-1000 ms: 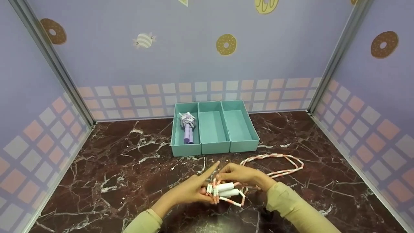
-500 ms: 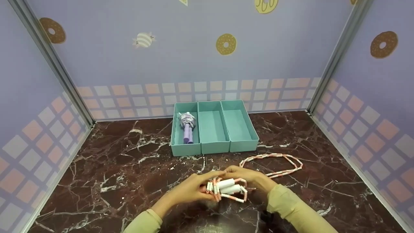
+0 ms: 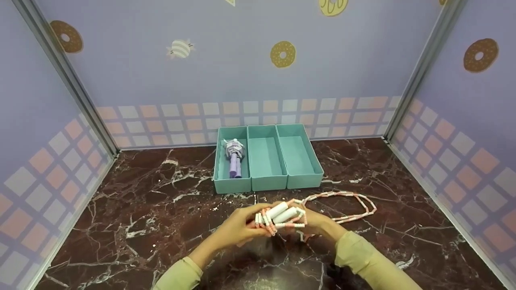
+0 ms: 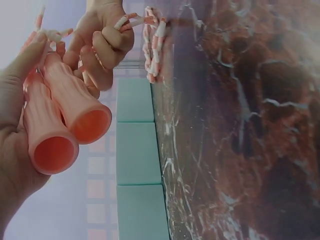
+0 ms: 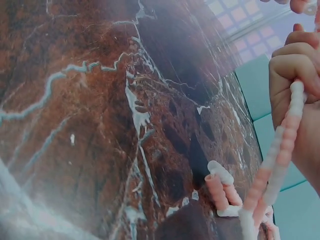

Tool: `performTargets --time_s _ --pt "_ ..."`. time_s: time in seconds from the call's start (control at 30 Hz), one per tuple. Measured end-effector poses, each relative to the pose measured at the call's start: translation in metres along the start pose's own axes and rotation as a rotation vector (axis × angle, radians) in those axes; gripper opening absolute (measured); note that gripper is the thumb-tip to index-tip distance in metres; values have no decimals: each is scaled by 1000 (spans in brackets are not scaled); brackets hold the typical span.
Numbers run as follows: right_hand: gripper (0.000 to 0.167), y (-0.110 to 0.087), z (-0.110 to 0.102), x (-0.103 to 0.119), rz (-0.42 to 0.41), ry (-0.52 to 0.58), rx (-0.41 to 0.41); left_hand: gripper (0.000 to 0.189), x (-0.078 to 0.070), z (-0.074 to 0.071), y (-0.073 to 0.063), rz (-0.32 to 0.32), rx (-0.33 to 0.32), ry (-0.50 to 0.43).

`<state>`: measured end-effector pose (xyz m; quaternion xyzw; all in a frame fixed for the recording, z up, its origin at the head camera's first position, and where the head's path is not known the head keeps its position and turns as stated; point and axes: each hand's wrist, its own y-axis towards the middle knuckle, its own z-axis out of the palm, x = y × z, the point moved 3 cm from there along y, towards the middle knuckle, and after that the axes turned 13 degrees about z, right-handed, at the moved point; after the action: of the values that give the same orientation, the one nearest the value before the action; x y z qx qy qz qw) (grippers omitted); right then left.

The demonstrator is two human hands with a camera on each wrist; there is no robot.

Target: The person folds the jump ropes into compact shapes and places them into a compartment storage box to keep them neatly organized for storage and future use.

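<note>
A pink-and-white beaded jump rope is bunched between both hands, above the table's near side. My left hand (image 3: 236, 227) grips the bundle, with cord wound around it and white tubes (image 3: 286, 214) sticking out on the right. In the left wrist view, two pink flared handles (image 4: 75, 107) lie in the palm, their hollow ends facing the camera. My right hand (image 5: 295, 75) has its fingers curled round the beaded cord (image 5: 280, 155), beside the bundle. The bundle partly hides that hand in the head view. A loop of cord (image 3: 342, 194) rests on the table to the right.
Behind the hands stands a teal three-compartment box (image 3: 268, 183). Its left compartment holds a purple-and-white jump rope (image 3: 235, 155), wrapped up with purple handles. The dark marbled table (image 3: 153, 209) is enclosed by patterned walls at the back and both sides.
Both hands have shifted slightly away from me, and the bundle has tilted upward. The left index finger, stretched out earlier, now lies against the bundle. The right hand has passed behind it.
</note>
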<state>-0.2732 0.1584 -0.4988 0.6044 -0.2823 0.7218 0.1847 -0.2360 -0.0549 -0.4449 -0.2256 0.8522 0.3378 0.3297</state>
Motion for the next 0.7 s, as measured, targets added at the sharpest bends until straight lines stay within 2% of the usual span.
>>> performTargets --time_s 0.07,0.17,0.23,0.3,0.47,0.57,0.7 --pt "26 2 2 0 20 75 17 64 1 -3 1 7 -41 17" --pt "10 5 5 1 26 99 -2 62 2 -7 2 20 -105 69" --pt "10 7 8 3 5 75 -32 60 3 -8 2 17 -149 80" --pt "17 8 10 5 -30 8 -80 57 4 -9 3 5 -182 72" --pt "37 8 15 10 -87 -209 -177 53 8 -11 4 -84 -255 25" --pt "36 7 18 13 -125 -301 -204 53 12 -15 3 -135 -302 -4" --pt "32 5 20 13 -154 -346 -227 55 17 -20 3 -158 -366 -37"
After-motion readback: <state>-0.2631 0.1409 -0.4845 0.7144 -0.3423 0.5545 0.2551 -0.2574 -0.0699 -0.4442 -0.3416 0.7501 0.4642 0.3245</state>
